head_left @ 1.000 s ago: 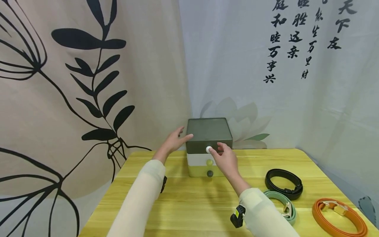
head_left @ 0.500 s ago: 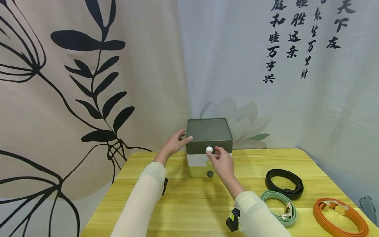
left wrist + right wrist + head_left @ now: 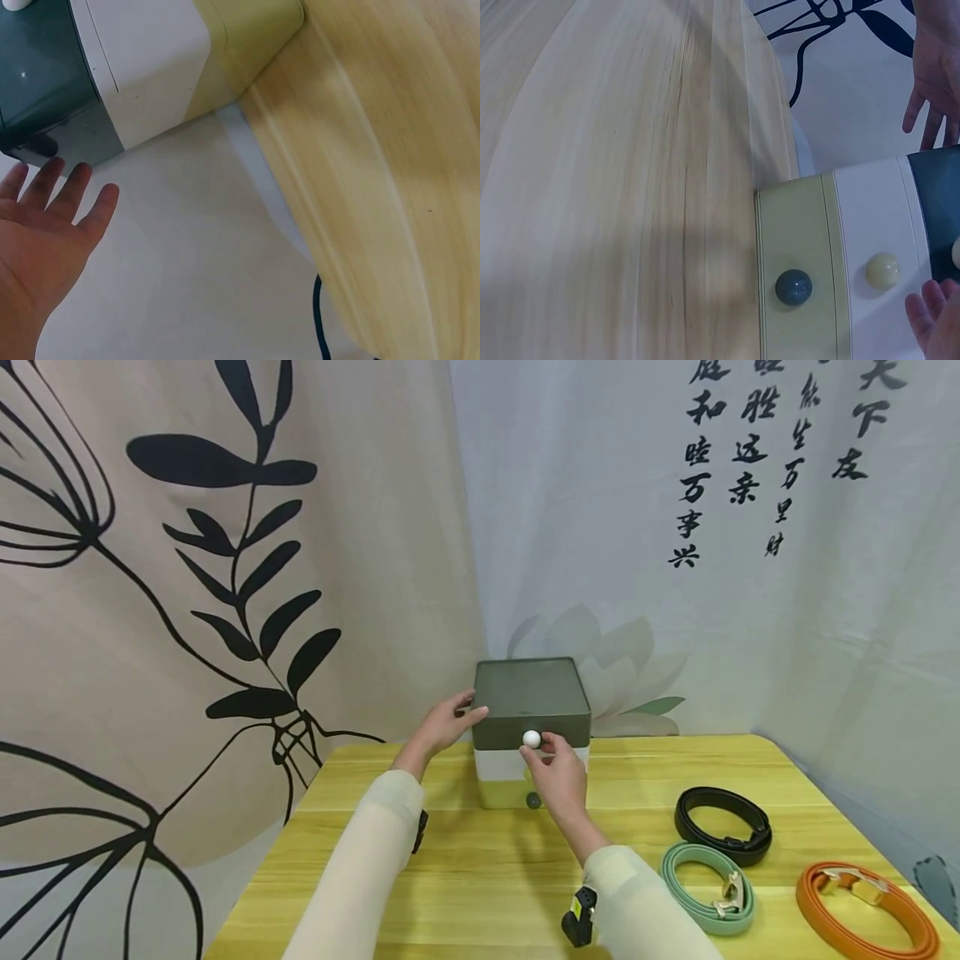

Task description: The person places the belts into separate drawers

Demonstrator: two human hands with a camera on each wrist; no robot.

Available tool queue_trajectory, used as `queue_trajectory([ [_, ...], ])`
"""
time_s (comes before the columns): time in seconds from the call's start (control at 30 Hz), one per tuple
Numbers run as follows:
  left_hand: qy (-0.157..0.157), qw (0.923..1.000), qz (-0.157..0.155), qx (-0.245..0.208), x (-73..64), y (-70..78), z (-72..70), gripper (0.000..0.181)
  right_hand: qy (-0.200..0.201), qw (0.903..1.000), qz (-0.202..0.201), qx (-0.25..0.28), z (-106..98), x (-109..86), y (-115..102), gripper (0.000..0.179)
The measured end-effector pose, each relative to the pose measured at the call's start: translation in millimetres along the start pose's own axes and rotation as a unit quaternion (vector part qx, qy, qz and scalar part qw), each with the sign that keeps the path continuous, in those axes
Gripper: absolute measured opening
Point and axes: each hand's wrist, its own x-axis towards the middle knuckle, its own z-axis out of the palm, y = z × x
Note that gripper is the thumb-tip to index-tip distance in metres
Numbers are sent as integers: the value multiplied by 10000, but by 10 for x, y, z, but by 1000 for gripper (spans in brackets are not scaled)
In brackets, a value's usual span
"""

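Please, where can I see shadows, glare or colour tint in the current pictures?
Head view: soft shadow near the right hand on the table, which looks strongly yellow; left wrist view: one small bright spot on the top drawer, perhaps a reflection; right wrist view: bluish cast, small highlights on the dark bottom knob and pale yellow middle knob.

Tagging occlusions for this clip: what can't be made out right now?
Inside of the box: hidden by its top and front, head view.
Middle knob: mostly hidden by right hand, head view.
Whether right hand grips white knob: unclear; both cut off by right edge, right wrist view.
Wall writing: cut off by top edge, head view.
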Motion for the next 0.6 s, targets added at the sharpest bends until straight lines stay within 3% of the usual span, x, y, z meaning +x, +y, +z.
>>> queue_trajectory([
  [0.6,-39,10000,-41,-23,26,-33,12,72,750,9962,143,417,181,35,7,39],
])
